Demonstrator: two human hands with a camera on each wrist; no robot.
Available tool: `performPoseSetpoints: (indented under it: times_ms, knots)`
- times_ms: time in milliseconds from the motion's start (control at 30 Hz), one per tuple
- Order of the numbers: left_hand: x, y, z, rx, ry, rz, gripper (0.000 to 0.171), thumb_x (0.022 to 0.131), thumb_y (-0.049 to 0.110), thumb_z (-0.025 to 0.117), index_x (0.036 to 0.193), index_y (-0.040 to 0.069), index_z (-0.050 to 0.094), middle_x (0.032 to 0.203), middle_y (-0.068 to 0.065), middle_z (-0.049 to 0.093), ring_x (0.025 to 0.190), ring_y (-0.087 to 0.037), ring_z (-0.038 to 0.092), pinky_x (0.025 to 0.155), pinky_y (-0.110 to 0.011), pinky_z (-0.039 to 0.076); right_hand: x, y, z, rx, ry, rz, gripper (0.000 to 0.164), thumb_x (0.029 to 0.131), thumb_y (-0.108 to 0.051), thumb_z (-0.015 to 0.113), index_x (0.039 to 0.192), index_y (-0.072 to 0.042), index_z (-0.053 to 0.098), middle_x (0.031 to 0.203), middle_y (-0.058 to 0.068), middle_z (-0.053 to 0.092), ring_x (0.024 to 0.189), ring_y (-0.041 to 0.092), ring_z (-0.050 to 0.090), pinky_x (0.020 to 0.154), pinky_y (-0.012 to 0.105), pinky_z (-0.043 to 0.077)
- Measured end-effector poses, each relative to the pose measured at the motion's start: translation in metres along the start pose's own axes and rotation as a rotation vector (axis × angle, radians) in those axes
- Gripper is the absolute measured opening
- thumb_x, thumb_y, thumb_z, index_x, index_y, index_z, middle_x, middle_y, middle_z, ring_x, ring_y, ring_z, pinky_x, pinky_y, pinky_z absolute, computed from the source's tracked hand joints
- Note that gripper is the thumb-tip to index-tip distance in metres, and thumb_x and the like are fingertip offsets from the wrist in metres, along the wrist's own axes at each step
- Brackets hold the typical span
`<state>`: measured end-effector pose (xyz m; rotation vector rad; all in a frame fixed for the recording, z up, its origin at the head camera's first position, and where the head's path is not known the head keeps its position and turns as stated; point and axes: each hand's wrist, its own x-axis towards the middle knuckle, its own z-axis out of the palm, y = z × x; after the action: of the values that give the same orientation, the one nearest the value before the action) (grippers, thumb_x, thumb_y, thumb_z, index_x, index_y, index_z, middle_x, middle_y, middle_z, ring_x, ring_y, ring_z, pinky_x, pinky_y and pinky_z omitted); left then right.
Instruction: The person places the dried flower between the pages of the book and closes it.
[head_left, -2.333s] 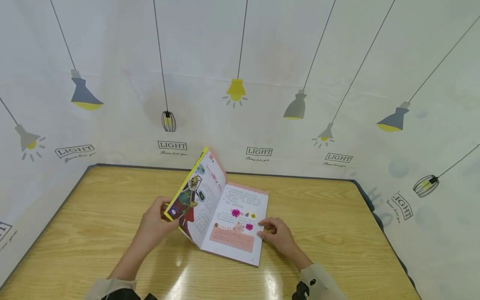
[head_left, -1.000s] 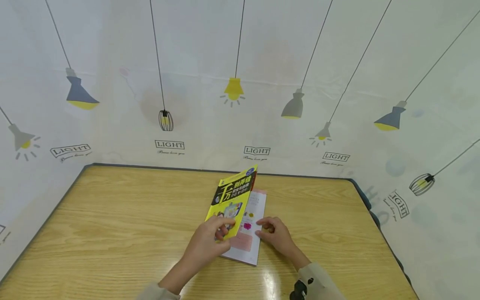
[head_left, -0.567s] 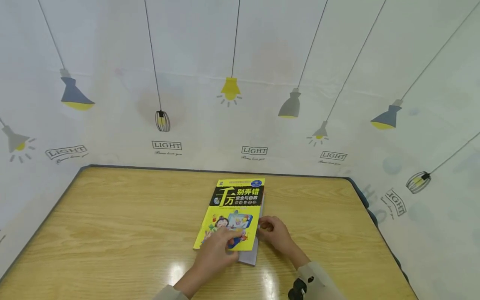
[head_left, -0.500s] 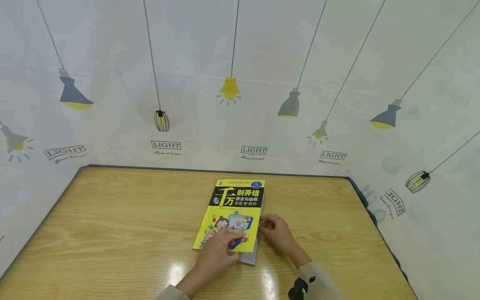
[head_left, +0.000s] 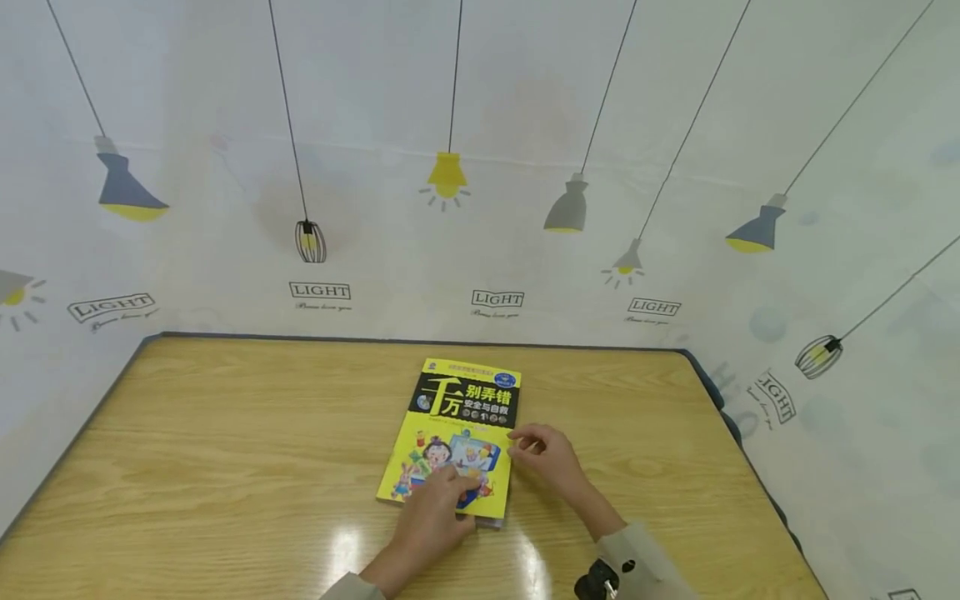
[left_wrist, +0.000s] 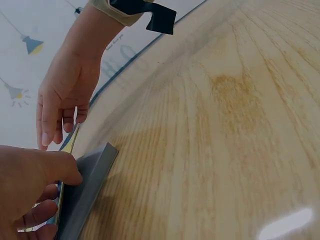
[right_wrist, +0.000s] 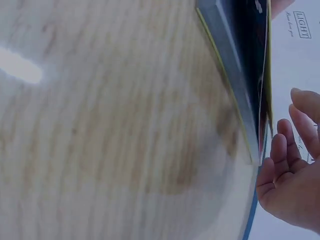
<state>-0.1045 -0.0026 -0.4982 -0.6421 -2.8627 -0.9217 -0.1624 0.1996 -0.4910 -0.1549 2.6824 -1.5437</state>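
Observation:
A yellow book (head_left: 465,442) with a black title band and a cartoon picture lies on the wooden table, its front cover nearly down over the pages. My left hand (head_left: 433,510) pinches the cover at its lower edge, thumb beneath and fingers on top. In the left wrist view, the thumb of my left hand (left_wrist: 32,172) sits between the cover and the grey page block (left_wrist: 92,182). My right hand (head_left: 551,460) is at the book's right edge with fingers loosely bent. The right wrist view shows a narrow gap under the cover, beside the fingers of my right hand (right_wrist: 292,165).
The wooden table (head_left: 247,425) has a dark edge strip and reaches back to a white wall covering (head_left: 375,183) printed with hanging lamps. Light glares off the tabletop near the front.
My left hand has swung the cover from the left over to the right, so the open pages are now covered. My right hand has stayed at the right edge, its fingers now off the page.

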Motion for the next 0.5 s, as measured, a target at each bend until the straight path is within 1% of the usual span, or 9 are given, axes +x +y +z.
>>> performPoseSetpoints:
  times_ms: [100, 200, 333, 500]
  knots:
    - [0.0, -0.002, 0.002, 0.017, -0.001, 0.008, 0.045, 0.062, 0.013, 0.076, 0.106, 0.012, 0.069, 0.078, 0.007, 0.044, 0.065, -0.007, 0.038, 0.052, -0.02, 0.034, 0.0, 0.008, 0.006, 0.012, -0.037, 0.035, 0.017, 0.079, -0.008, 0.071, 0.094, -0.002, 0.067, 0.078, 0.003, 0.055, 0.067, 0.014, 0.049, 0.059, 0.025, 0.043]
    - [0.0, -0.001, 0.002, 0.03, -0.008, 0.024, 0.043, 0.062, 0.013, 0.076, 0.104, 0.012, 0.07, 0.078, 0.007, 0.044, 0.065, -0.007, 0.038, 0.052, -0.02, 0.034, -0.002, 0.013, 0.01, 0.029, -0.058, 0.041, 0.018, 0.078, -0.009, 0.071, 0.094, -0.001, 0.066, 0.079, 0.004, 0.055, 0.068, 0.015, 0.048, 0.06, 0.025, 0.043]
    - [0.0, -0.001, 0.0, 0.054, -0.026, 0.059, 0.041, 0.064, 0.014, 0.077, 0.104, 0.011, 0.07, 0.077, 0.006, 0.044, 0.065, -0.008, 0.038, 0.051, -0.019, 0.033, -0.003, 0.016, 0.013, 0.036, -0.06, 0.04, 0.019, 0.077, -0.007, 0.072, 0.094, -0.001, 0.066, 0.08, 0.005, 0.054, 0.069, 0.016, 0.049, 0.06, 0.025, 0.043]
    - [0.001, -0.004, -0.001, 0.066, -0.075, 0.086, 0.038, 0.069, 0.018, 0.078, 0.106, 0.01, 0.069, 0.078, 0.006, 0.044, 0.065, -0.008, 0.038, 0.052, -0.019, 0.034, -0.003, 0.017, 0.014, 0.02, -0.063, 0.036, 0.02, 0.077, -0.007, 0.072, 0.094, 0.0, 0.066, 0.08, 0.006, 0.055, 0.068, 0.015, 0.049, 0.059, 0.024, 0.044]
